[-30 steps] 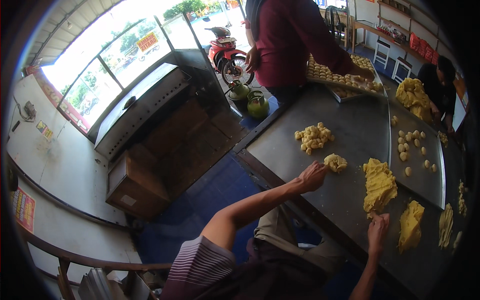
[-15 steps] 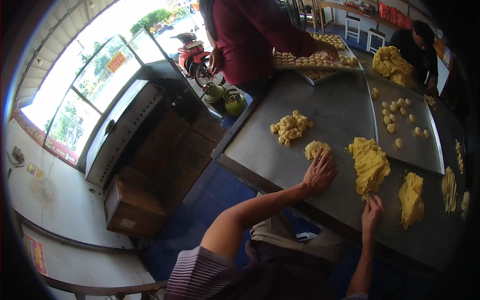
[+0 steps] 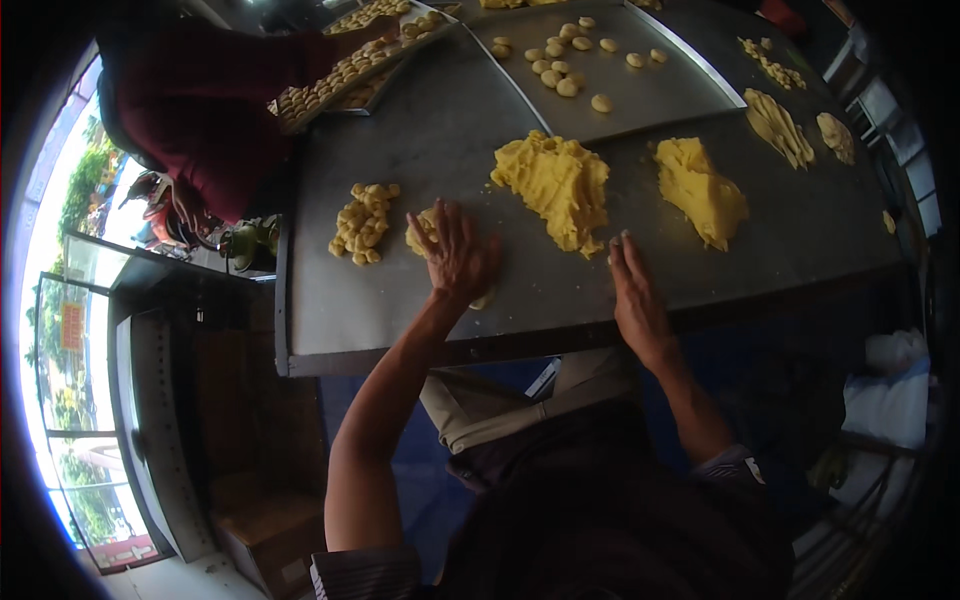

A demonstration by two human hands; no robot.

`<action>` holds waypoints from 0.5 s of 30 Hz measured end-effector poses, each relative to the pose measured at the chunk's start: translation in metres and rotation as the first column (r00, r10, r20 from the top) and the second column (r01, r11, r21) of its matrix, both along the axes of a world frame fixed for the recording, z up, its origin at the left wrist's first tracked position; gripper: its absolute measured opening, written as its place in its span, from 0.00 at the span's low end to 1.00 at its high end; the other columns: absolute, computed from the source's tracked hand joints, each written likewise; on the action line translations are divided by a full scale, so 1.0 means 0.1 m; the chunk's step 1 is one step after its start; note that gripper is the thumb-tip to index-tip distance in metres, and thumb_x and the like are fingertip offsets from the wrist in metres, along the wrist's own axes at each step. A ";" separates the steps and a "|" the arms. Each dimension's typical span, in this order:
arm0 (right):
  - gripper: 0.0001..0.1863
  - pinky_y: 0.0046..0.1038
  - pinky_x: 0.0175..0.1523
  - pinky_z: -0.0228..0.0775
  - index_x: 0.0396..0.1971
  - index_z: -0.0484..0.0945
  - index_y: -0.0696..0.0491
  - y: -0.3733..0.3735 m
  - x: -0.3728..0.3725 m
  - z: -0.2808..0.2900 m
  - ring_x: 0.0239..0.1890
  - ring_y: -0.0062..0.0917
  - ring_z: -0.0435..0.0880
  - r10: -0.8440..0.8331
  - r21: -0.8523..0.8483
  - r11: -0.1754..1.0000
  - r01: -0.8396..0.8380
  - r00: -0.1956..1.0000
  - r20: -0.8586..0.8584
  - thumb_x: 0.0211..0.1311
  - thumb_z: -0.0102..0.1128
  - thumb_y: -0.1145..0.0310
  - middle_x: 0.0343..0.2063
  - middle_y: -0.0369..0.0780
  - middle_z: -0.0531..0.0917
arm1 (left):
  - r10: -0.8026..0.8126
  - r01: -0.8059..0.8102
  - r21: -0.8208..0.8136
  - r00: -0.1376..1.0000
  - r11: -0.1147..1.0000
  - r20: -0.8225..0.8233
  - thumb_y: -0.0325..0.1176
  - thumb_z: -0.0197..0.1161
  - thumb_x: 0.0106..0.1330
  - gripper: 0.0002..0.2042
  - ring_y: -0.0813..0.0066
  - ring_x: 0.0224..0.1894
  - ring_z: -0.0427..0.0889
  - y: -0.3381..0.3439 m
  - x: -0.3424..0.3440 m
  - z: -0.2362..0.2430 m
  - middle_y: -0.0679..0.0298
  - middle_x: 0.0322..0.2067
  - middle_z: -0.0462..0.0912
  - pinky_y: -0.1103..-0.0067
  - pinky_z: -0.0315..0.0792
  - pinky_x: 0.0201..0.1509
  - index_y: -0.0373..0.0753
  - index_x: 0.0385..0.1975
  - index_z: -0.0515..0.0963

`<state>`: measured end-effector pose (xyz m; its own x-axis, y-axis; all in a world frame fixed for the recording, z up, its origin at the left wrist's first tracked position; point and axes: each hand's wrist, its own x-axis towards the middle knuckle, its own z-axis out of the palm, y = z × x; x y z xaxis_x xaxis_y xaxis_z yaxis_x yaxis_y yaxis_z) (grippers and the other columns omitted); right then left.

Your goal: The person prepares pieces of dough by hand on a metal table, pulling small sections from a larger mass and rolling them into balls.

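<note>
My left hand (image 3: 462,258) lies with its fingers spread at a lump of pale dough (image 3: 420,238) on the metal table. A small bit of pale dough (image 3: 484,300) shows at the edge of my palm; what else lies beneath is hidden. Left of that hand sits a heap of small dough pieces (image 3: 360,226). My right hand (image 3: 640,305) has its fingers stretched out and close together, holding nothing visible. Its fingertips are just beside the lower tip of a big, soft yellow mass (image 3: 555,190). Another yellow mass (image 3: 698,195) lies to the right.
A metal tray (image 3: 625,100) with several round dough balls (image 3: 567,87) lies farther back. At the far left, a person in a dark red top (image 3: 190,110) reaches over trays of dough balls (image 3: 350,75). Flattened pale dough (image 3: 778,128) lies right. The table's front edge (image 3: 520,345) runs before me.
My view has swung to the right, so the table sits straighter before me. My left fingers have spread wider. My right fingers have straightened from a pinch near the yellow mass's tip.
</note>
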<state>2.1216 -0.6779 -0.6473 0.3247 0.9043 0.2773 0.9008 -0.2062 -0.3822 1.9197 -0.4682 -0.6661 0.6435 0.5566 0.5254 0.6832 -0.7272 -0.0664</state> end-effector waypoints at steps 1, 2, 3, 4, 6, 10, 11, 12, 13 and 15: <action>0.27 0.36 0.66 0.69 0.63 0.68 0.61 -0.02 -0.05 -0.03 0.69 0.46 0.64 0.028 -0.016 0.999 -0.028 0.999 0.019 0.62 0.51 0.86 0.68 0.49 0.63 | 0.010 -0.008 -0.036 0.999 0.999 0.043 0.43 0.57 0.66 0.20 0.50 0.64 0.64 -0.02 0.02 0.03 0.51 0.53 0.71 0.41 0.38 0.71 0.33 0.48 0.76; 0.27 0.36 0.66 0.70 0.63 0.68 0.61 -0.06 -0.05 -0.05 0.69 0.46 0.63 0.063 -0.033 0.998 -0.062 0.997 0.037 0.61 0.51 0.86 0.68 0.48 0.63 | 0.027 -0.021 -0.074 0.996 0.997 0.085 0.43 0.57 0.66 0.20 0.50 0.63 0.65 -0.07 0.05 0.05 0.52 0.53 0.71 0.43 0.41 0.70 0.33 0.49 0.76; 0.24 0.34 0.64 0.72 0.58 0.74 0.61 -0.10 0.00 -0.03 0.66 0.43 0.70 0.067 0.044 0.997 -0.067 0.998 -0.008 0.61 0.50 0.87 0.63 0.46 0.72 | 0.063 -0.051 -0.145 0.995 0.988 0.079 0.41 0.58 0.65 0.19 0.52 0.62 0.66 -0.19 0.07 0.03 0.54 0.52 0.71 0.46 0.44 0.68 0.34 0.49 0.76; 0.22 0.34 0.62 0.73 0.55 0.77 0.61 -0.09 0.04 0.02 0.63 0.42 0.73 0.066 0.078 0.995 -0.059 0.993 -0.100 0.61 0.51 0.87 0.59 0.46 0.75 | 0.117 -0.101 -0.203 0.991 0.974 0.069 0.40 0.58 0.65 0.17 0.54 0.60 0.67 -0.33 -0.01 0.05 0.55 0.51 0.71 0.49 0.47 0.66 0.35 0.49 0.76; 0.19 0.35 0.60 0.75 0.49 0.81 0.60 -0.08 0.10 0.05 0.58 0.42 0.79 0.063 0.135 0.991 -0.024 0.954 -0.294 0.60 0.51 0.87 0.53 0.46 0.82 | 0.153 -0.145 -0.271 0.988 0.952 0.008 0.36 0.59 0.65 0.15 0.57 0.58 0.68 -0.58 -0.20 0.08 0.58 0.50 0.71 0.54 0.51 0.62 0.37 0.49 0.76; 0.14 0.33 0.56 0.77 0.41 0.85 0.59 0.07 -0.13 0.32 0.52 0.40 0.83 0.144 0.068 0.989 -0.130 0.949 -0.281 0.58 0.55 0.85 0.46 0.45 0.85 | 0.207 -0.194 -0.460 0.978 0.866 -0.022 0.32 0.60 0.65 0.13 0.62 0.57 0.68 -0.81 -0.30 0.25 0.61 0.47 0.74 0.58 0.55 0.59 0.40 0.48 0.76; 0.13 0.33 0.55 0.77 0.39 0.85 0.59 0.17 -0.20 0.34 0.51 0.39 0.83 0.174 0.026 0.985 -0.173 0.957 -0.234 0.57 0.55 0.85 0.45 0.45 0.86 | 0.266 -0.223 -0.539 0.964 0.812 0.001 0.31 0.60 0.65 0.12 0.63 0.57 0.68 -0.85 -0.29 0.29 0.62 0.46 0.74 0.58 0.55 0.59 0.40 0.48 0.76; 0.12 0.32 0.55 0.78 0.38 0.85 0.59 0.26 -0.26 0.36 0.51 0.39 0.83 0.204 -0.016 0.977 -0.211 0.961 -0.187 0.57 0.56 0.84 0.44 0.45 0.86 | 0.304 -0.221 -0.549 0.951 0.806 0.063 0.31 0.60 0.65 0.12 0.62 0.55 0.70 -0.84 -0.29 0.26 0.61 0.45 0.76 0.59 0.57 0.58 0.39 0.48 0.76; 0.13 0.32 0.55 0.78 0.39 0.85 0.59 0.36 -0.37 0.30 0.51 0.39 0.83 0.279 0.036 0.960 -0.277 0.947 -0.162 0.56 0.56 0.84 0.45 0.45 0.85 | 0.340 -0.219 -0.556 0.932 0.802 0.124 0.31 0.60 0.66 0.12 0.60 0.53 0.72 -0.80 -0.29 0.20 0.60 0.43 0.77 0.61 0.60 0.56 0.39 0.48 0.76; 0.15 0.33 0.54 0.78 0.42 0.83 0.59 0.52 -0.51 0.12 0.51 0.39 0.83 0.402 0.130 0.912 -0.389 0.910 -0.100 0.56 0.56 0.83 0.47 0.47 0.84 | 0.381 -0.106 -0.625 0.866 0.773 0.324 0.32 0.60 0.67 0.11 0.61 0.48 0.75 -0.78 -0.27 0.06 0.59 0.39 0.79 0.65 0.65 0.51 0.37 0.47 0.77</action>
